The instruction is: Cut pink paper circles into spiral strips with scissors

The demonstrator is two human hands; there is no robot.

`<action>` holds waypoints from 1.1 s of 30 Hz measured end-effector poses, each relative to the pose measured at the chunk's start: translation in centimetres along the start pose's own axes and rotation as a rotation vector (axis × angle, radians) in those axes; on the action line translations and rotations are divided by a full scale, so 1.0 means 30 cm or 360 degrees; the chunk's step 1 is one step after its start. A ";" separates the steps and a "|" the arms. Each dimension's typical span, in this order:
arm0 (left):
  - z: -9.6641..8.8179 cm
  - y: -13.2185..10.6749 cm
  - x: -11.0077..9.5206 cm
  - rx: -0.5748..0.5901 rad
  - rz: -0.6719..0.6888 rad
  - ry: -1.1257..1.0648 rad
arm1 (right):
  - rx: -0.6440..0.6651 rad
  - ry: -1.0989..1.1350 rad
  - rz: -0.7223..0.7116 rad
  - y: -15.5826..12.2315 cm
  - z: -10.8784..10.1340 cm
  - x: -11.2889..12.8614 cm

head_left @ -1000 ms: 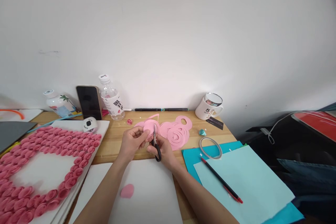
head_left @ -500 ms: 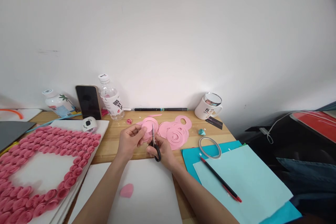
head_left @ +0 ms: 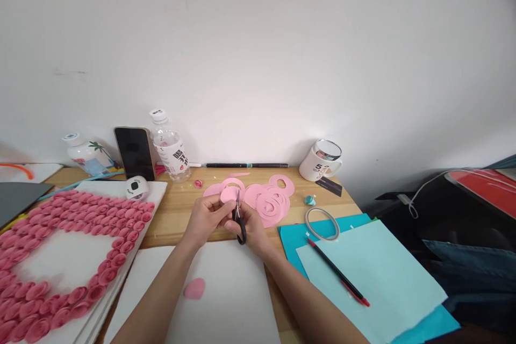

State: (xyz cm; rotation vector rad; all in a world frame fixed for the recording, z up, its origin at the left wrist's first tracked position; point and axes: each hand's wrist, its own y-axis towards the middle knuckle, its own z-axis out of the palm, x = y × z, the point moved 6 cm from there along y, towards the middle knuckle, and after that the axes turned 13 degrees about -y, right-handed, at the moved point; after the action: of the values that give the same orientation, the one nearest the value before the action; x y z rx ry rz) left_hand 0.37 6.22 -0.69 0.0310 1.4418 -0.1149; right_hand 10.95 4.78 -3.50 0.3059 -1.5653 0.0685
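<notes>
Between its fingers, my left hand [head_left: 205, 216] pinches a pink paper circle [head_left: 229, 194], with a cut strip curving around its far side. My right hand [head_left: 250, 224] is closed on a pair of scissors [head_left: 239, 221] with black handles; their blades point away from me and lie against the paper's right edge. Just to the right, cut pink paper spirals [head_left: 271, 207] lie overlapping on the wooden table. One pink scrap [head_left: 195, 288] rests on the white sheet [head_left: 226, 290] below my hands.
Rolled pink paper flowers [head_left: 107, 276] frame a white board at left. Along the wall stand a phone [head_left: 135, 153], a plastic bottle [head_left: 171, 150] and a mug [head_left: 321, 161]. On the right, a tape roll [head_left: 322, 224] and a pen [head_left: 337, 271] lie on light blue paper [head_left: 387, 279].
My left hand has shifted slightly right, closer to the scissors. The paper circle has turned, and the cut strip now stands apart from it in a wider ring.
</notes>
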 end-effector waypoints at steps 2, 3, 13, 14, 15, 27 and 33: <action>0.000 0.001 0.004 0.0014 -0.0019 0.0018 | -0.0020 0.0009 -0.0014 0.001 -0.005 0.001; -0.001 0.001 0.005 0.0017 -0.0019 0.0027 | -0.0021 0.0008 -0.0010 0.002 -0.006 -0.001; 0.002 0.002 -0.013 0.0032 0.0030 0.0013 | 0.0013 -0.0043 0.0048 0.001 -0.001 0.026; 0.002 0.001 -0.015 0.0032 0.0035 0.0007 | 0.0017 -0.0037 0.0049 0.000 -0.001 0.025; 0.001 0.002 -0.016 0.0033 0.0040 0.0000 | 0.0021 -0.0029 0.0045 0.000 -0.001 0.024; -0.013 0.008 -0.024 0.0070 0.0124 0.0024 | 0.0053 -0.0016 0.0091 -0.004 -0.002 -0.018; -0.021 0.007 -0.038 0.0016 0.0179 0.0016 | 0.0051 0.0015 0.0123 -0.005 0.001 -0.034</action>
State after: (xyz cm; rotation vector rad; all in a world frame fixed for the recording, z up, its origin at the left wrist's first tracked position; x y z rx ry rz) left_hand -0.36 6.56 0.34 0.1208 1.4463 -0.0295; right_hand 10.94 4.79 -4.53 0.2697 -1.5680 0.1547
